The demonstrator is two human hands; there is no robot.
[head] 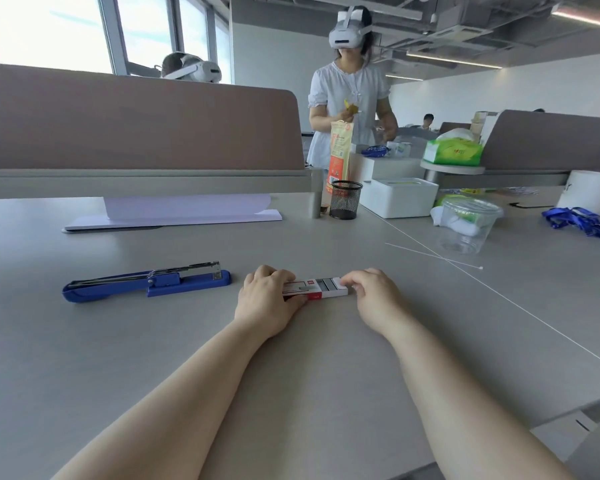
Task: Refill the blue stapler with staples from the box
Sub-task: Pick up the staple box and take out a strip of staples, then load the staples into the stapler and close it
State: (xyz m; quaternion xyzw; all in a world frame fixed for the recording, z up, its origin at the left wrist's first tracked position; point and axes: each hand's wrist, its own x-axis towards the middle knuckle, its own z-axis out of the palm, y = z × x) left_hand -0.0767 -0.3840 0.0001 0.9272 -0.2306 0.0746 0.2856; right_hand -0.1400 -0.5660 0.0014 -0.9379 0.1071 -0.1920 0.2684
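The blue stapler (146, 283) lies on the grey table to the left, swung open flat, its metal staple channel exposed on top. A small white and red staple box (321, 287) lies on the table in front of me, with grey staples showing at its right part. My left hand (267, 299) grips the box's left end, fingers over its top. My right hand (374, 292) pinches the box's right end with its fingertips. The stapler is a hand's width left of my left hand.
A white paper stack (174, 216) lies by the brown divider. A black mesh pen cup (345, 199), a white box (399, 197), a clear plastic tub (468, 225) and blue lanyards (582, 225) stand at the back right. A person in a headset stands beyond the table.
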